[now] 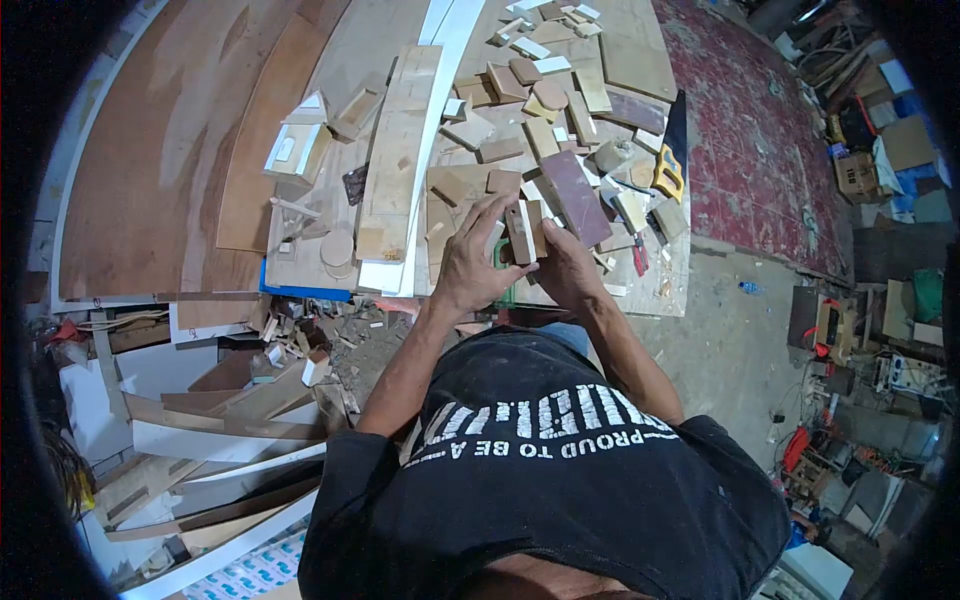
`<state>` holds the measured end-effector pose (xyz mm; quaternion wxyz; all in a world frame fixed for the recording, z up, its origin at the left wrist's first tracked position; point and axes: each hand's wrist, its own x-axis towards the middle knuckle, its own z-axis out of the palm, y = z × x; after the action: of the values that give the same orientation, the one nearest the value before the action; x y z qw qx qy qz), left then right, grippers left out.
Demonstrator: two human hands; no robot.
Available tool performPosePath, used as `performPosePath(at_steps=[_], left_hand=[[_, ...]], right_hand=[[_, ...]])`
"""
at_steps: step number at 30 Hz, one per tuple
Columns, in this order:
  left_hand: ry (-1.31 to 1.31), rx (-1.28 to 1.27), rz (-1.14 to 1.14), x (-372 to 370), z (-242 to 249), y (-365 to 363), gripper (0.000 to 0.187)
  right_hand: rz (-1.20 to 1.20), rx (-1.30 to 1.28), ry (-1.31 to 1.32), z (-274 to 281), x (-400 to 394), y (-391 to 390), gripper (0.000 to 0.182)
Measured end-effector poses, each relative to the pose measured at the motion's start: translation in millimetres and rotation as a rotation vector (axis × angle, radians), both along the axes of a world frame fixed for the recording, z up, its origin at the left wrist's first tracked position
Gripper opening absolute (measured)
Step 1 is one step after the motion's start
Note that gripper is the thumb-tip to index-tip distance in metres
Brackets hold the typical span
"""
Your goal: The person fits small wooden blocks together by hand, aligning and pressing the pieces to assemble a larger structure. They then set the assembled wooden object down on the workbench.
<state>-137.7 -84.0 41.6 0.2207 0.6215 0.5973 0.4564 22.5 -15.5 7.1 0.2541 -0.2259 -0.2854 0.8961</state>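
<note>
My left hand [477,258] and my right hand [572,268] are together at the near edge of the workbench. Between them is a small block of stacked wood pieces [526,232], brown with a pale strip, held upright. Fingers of my left hand curve along its left side, and my right hand presses on its right side. A reddish-brown board [576,200] lies just beyond my right hand. A green object [506,292], partly hidden by my hands, is at the bench edge below the block.
Wood offcuts [500,150] cover the bench's middle. A handsaw with a yellow handle [669,173] lies at its right edge. A long plank [400,150] and a small wooden box [298,150] are on the left. Scrap boards [225,440] fill the lower left floor.
</note>
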Motion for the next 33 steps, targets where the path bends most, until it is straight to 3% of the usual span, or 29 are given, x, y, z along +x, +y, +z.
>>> performPosePath(at_steps=[10,13,15,20,22,28,33], left_hand=[[0.012,-0.062,-0.022,0,8,10,0.088],[0.042,-0.117,0.008,5,14,10,0.085],[0.057,-0.118,-0.003,7,8,12,0.084],[0.101,-0.133,-0.041,12,3,11,0.084],[-0.057,-0.178,-0.019,14,4,10,0.085],[0.036,0.023,-0.048,8,-13,1,0.087],[-0.067,-0.028,-0.047,3,-15,-6,0.087]], right_hand=[[-0.089,0.078,-0.020,9,-3,0,0.056],[-0.064,0.021,0.039,13,1,-2,0.052],[-0.033,0.167,-0.023,2,5,-1,0.049],[-0.079,0.148,-0.090,-3,11,-3,0.043],[-0.111,0.134,-0.114,0,12,-4,0.042],[-0.020,0.121,-0.052,6,17,-4,0.043],[-0.027,0.103,-0.026,9,14,-10,0.045]])
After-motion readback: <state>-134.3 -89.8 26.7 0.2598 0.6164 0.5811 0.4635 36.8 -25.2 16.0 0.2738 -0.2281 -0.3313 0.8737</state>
